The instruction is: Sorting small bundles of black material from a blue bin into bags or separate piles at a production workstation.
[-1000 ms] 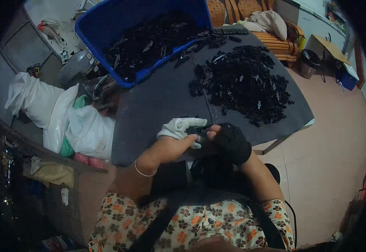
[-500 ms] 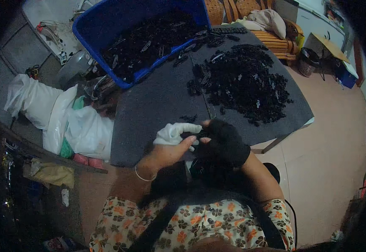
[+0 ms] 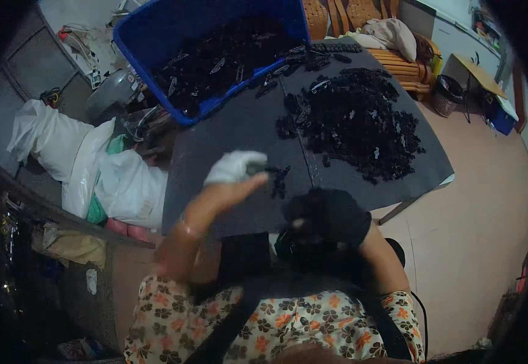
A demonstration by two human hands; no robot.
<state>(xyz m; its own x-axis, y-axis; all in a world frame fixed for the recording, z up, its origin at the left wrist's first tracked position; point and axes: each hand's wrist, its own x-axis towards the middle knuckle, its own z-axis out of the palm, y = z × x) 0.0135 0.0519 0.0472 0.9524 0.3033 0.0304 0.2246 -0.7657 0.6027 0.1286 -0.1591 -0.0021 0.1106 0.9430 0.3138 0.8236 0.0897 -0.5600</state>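
My left hand, in a white glove that leaves the thumb bare, is over the middle of the grey-covered table. Its fingers and thumb curl around a small black piece, whose exact kind does not show. Close beside it lie a few loose black pieces. My right hand, in a black fingerless glove, is bent in near my body at the table's front edge. Motion and dark cloth hide its fingers and anything in them. Beyond my hands spreads a large heap of small black parts, some with pale glints.
A blue tub of similar black parts stands at the back left, with longer black pieces along its edge. White sacks are left of the table. A wooden bench and a wastebasket are at the far right.
My hands were together in front of me around a dark piece. Now they are apart: the left has moved away to the left and forward, the right slightly down toward my body.
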